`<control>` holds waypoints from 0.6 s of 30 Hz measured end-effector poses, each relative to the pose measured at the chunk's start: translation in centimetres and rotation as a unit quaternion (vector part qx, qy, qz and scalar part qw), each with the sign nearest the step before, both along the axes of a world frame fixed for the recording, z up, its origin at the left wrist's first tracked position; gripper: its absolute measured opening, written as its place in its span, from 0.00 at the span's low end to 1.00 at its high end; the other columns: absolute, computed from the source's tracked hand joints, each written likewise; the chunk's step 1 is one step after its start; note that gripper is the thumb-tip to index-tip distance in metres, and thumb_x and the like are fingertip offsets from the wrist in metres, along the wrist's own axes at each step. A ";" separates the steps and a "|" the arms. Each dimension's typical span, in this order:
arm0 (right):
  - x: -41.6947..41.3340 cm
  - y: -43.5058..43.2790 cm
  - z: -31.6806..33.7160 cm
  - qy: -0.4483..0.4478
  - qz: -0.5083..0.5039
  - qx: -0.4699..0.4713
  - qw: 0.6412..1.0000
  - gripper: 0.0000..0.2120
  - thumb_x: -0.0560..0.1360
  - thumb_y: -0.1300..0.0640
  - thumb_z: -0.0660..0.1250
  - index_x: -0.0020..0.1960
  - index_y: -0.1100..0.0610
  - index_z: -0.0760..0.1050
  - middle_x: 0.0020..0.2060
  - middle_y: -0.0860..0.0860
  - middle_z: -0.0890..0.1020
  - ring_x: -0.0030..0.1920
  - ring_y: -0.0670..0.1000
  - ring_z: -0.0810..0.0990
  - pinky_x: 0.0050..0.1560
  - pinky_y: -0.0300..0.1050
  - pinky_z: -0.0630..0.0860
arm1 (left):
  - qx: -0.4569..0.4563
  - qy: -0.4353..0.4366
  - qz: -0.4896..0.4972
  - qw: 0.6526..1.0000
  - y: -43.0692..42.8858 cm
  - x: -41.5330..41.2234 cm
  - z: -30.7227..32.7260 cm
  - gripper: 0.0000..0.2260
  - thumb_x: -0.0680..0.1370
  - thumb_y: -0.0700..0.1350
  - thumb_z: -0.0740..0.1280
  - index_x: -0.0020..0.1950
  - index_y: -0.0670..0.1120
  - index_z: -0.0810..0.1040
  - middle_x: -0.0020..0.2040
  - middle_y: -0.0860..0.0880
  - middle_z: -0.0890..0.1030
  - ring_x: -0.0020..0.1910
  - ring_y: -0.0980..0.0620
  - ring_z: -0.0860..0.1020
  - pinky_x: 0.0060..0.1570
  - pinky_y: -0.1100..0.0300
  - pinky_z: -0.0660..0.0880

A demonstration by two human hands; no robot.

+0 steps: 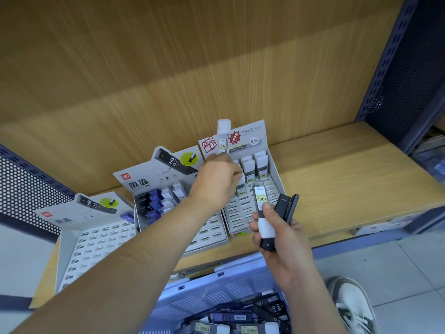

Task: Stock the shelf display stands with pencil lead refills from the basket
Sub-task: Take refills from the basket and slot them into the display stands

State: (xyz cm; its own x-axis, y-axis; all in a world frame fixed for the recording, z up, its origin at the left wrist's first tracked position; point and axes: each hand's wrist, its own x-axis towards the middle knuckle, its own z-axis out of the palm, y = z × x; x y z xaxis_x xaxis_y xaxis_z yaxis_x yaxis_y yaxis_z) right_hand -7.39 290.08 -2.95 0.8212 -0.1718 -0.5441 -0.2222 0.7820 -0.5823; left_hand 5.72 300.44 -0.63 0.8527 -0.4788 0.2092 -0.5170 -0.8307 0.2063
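- Left hand (218, 179): raised over the right display stand (238, 213), fingers curled round the lower end of a white-capped refill tube (224, 135); the tube stands upright, cap uppermost, in front of the stand's header card
- Right hand (281, 235): just in front of the same stand, near its lower rows, gripping a bundle of refills; one clear case (261, 201) lies with its white cap down in the palm, and what appear to be two black cases (286, 208) fan out behind it; fingers cover the lower ends, so the count is uncertain
- Right display stand: a few white-capped refills are seated in the back rows; the slots in the front rows are open
- Middle display stand (149, 172): black, blue and white cases are packed into its upper rows
- Left display stand (96, 239): rows of open slots
- The three stands sit side by side on the wooden shelf (337, 184)
- Blue basket (216, 283): on the floor below the shelf edge, beneath the right hand, holding loose refills (240, 317), dark and white-capped
- Grey-and-white shoe (351, 307): on the tiled floor just beside the basket
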 end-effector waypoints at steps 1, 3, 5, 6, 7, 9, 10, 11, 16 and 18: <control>0.0 0.0 0.1 0.006 -0.003 -0.003 1.000 0.07 0.75 0.58 0.70 0.49 0.61 0.77 0.34 0.54 0.80 0.30 0.48 0.79 0.24 0.36 0.72 | -0.046 0.031 0.012 0.998 0.0 -0.5 0.3 0.09 0.79 0.45 0.64 0.51 0.46 0.83 0.49 0.48 0.80 0.50 0.48 0.75 0.46 0.61 0.67; 0.1 0.0 0.2 0.007 -0.001 -0.009 1.000 0.07 0.74 0.58 0.71 0.48 0.60 0.77 0.33 0.52 0.79 0.28 0.48 0.76 0.23 0.36 0.68 | -0.183 0.193 0.044 0.963 -0.1 -2.0 1.3 0.09 0.79 0.47 0.64 0.55 0.48 0.82 0.50 0.51 0.81 0.47 0.55 0.77 0.47 0.62 0.73; 0.1 0.1 0.2 -0.002 0.015 -0.020 1.000 0.07 0.72 0.58 0.72 0.46 0.59 0.77 0.32 0.51 0.78 0.27 0.48 0.73 0.22 0.36 0.65 | -0.290 0.354 0.044 0.888 0.1 -3.4 2.2 0.09 0.78 0.45 0.66 0.56 0.49 0.81 0.51 0.51 0.82 0.44 0.60 0.77 0.44 0.63 0.78; 0.1 0.1 0.2 -0.006 0.023 -0.026 0.999 0.07 0.71 0.58 0.73 0.45 0.59 0.77 0.30 0.51 0.77 0.27 0.48 0.72 0.22 0.36 0.64 | -0.295 0.374 0.038 0.878 0.4 -3.9 2.5 0.08 0.77 0.42 0.68 0.54 0.49 0.82 0.51 0.51 0.82 0.44 0.61 0.78 0.45 0.64 0.78; 0.1 0.2 0.2 -0.011 0.025 -0.025 0.999 0.08 0.69 0.57 0.73 0.45 0.59 0.77 0.29 0.51 0.76 0.27 0.48 0.71 0.23 0.36 0.63 | -0.306 0.376 0.043 0.874 0.9 -4.2 2.7 0.08 0.75 0.39 0.70 0.51 0.49 0.83 0.50 0.49 0.83 0.44 0.61 0.78 0.46 0.63 0.78; 0.1 0.2 0.2 -0.026 0.010 0.003 1.000 0.11 0.67 0.56 0.73 0.46 0.60 0.77 0.29 0.50 0.75 0.27 0.46 0.69 0.23 0.35 0.63 | -0.351 0.349 0.082 0.865 1.9 -4.5 3.0 0.07 0.71 0.36 0.73 0.45 0.47 0.84 0.45 0.45 0.82 0.43 0.55 0.79 0.46 0.60 0.79; 0.1 0.2 0.3 -0.038 -0.001 0.026 0.999 0.12 0.67 0.56 0.73 0.47 0.61 0.77 0.30 0.50 0.75 0.28 0.45 0.69 0.23 0.34 0.63 | -0.377 0.338 0.105 0.856 2.4 -4.6 3.0 0.07 0.70 0.36 0.74 0.43 0.47 0.84 0.43 0.41 0.80 0.41 0.51 0.78 0.44 0.60 0.79; 0.1 0.1 0.3 -0.051 -0.008 0.043 0.998 0.12 0.67 0.58 0.73 0.47 0.61 0.76 0.32 0.50 0.75 0.28 0.45 0.70 0.23 0.33 0.63 | -0.398 0.335 0.126 0.845 2.8 -4.8 3.0 0.06 0.70 0.36 0.74 0.42 0.45 0.83 0.42 0.38 0.79 0.39 0.48 0.78 0.41 0.59 0.80; 0.4 0.5 0.4 -0.078 -0.026 0.063 0.995 0.07 0.68 0.63 0.71 0.43 0.58 0.75 0.33 0.50 0.76 0.30 0.44 0.71 0.23 0.33 0.64 | -0.442 0.359 0.164 0.806 2.9 -7.7 2.4 0.08 0.70 0.37 0.75 0.43 0.39 0.77 0.31 0.43 0.79 0.29 0.49 0.78 0.33 0.59 0.78; 0.5 1.0 0.5 -0.069 -0.015 0.031 0.997 0.06 0.67 0.61 0.72 0.44 0.57 0.77 0.33 0.49 0.77 0.31 0.44 0.72 0.23 0.34 0.64 | -0.441 0.360 0.160 0.807 2.3 -9.0 2.0 0.09 0.70 0.40 0.75 0.41 0.41 0.75 0.28 0.46 0.79 0.30 0.48 0.79 0.34 0.57 0.78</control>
